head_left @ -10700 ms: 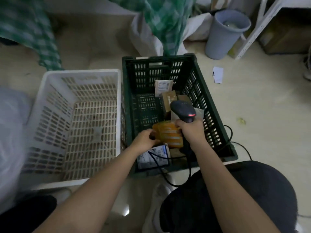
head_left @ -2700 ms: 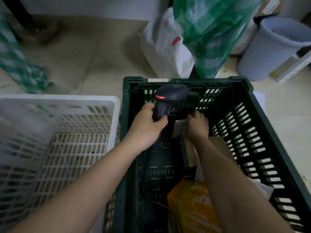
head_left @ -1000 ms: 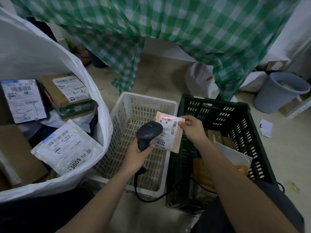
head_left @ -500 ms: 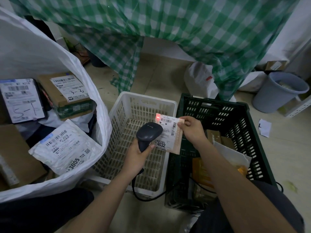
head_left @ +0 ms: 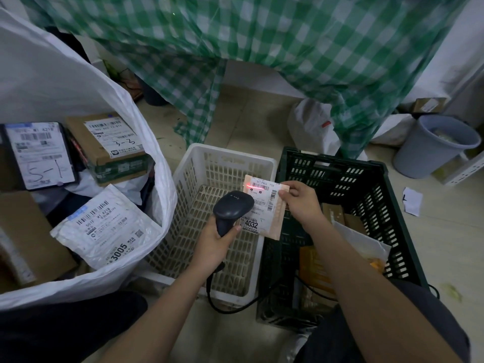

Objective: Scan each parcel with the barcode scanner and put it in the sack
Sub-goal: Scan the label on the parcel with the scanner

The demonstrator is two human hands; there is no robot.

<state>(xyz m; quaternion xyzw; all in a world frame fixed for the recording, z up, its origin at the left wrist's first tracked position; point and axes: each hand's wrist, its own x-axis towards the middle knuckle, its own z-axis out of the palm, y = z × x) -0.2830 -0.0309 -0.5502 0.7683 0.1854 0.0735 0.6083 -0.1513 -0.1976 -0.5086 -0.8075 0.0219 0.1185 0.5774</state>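
My left hand (head_left: 216,243) grips the dark barcode scanner (head_left: 232,209), its cable trailing down to the floor. My right hand (head_left: 301,201) pinches a flat brown parcel (head_left: 264,213) by its top right corner, label facing me, marked 4032. A red scan line lies across the barcode at the label's top. The parcel hangs above the seam between the two crates. At the left the big white sack (head_left: 78,100) stands open and holds several labelled parcels, one marked 3005 (head_left: 104,226).
An empty white crate (head_left: 193,166) sits in the middle. A dark green crate (head_left: 374,184) to its right holds more parcels, one of them orange (head_left: 315,271). A grey bin (head_left: 432,145) stands far right. Green checked cloth (head_left: 262,43) hangs behind. My knees are at the bottom.
The red scan light has shifted on the label's top barcode, from a spot at the left corner to a line across it. Both hands and the parcel have barely moved.
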